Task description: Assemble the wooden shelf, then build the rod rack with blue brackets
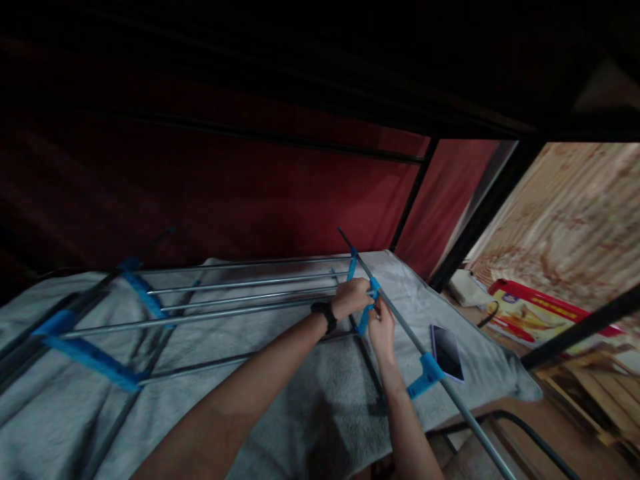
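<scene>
1. Head view: a metal rack frame [240, 293] of thin silver rods and blue plastic connectors lies on a grey blanket [280, 400], under a dark upper bunk, with a red curtain [250, 193] behind the frame.
2. The left hand [354, 297], a black watch [325, 315] on its wrist, is curled around the rod ends at the frame's right edge, fingers pressed together on them.
3. The right hand [383, 329] sits just beside the left, fingertips pinching a blue connector [371, 301] on the long side rod [400, 320] that runs diagonally along the frame's right edge.
4. Another blue connector [427, 375] sits lower on that rod.
5. A phone [447, 352] lies flat on the blanket just right of the rod.
6. A red box [530, 313] lies on the floor, well apart from the frame.
</scene>
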A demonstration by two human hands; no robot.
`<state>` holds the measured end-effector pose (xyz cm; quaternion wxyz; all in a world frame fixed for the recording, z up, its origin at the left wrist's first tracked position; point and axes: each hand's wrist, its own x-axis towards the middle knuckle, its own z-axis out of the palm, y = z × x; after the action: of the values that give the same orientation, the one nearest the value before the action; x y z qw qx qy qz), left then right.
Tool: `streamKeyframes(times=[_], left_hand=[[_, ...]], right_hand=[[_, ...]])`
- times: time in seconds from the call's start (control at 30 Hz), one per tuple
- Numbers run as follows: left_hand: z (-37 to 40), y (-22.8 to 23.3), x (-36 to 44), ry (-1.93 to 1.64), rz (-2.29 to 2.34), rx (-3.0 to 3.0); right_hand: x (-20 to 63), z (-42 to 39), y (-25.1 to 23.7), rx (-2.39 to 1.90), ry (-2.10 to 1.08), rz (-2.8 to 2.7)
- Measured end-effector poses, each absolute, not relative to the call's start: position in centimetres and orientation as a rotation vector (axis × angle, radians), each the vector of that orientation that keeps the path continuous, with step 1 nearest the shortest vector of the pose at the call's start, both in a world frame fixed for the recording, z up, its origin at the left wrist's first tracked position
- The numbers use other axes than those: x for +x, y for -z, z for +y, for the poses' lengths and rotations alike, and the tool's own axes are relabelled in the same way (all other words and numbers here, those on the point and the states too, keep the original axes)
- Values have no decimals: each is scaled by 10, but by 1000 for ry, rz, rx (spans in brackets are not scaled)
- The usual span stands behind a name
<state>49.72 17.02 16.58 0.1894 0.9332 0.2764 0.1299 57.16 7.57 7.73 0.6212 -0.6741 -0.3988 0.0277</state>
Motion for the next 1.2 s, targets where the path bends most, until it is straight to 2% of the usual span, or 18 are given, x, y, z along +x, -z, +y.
streamKeyframes(times=[0.17,0.43,0.57,0.8,1.2], left_hand=[[156,-164,463,-593,637,2966],[161,-154,349,-758,1106,3021],[172,-142,315,-708,1183,3033],[179,-139,311,-703,1023,3105],[177,-140,314,-703,1043,2991]], right_hand=[[580,73,-76,-1626,-158,-807],[579,81,-79,-1261,-250,-618],[577,84,-80,-1169,-292,-571],[582,87,-76,-1245,-206,-594],[555,79,-93,-1286,-191,-509]])
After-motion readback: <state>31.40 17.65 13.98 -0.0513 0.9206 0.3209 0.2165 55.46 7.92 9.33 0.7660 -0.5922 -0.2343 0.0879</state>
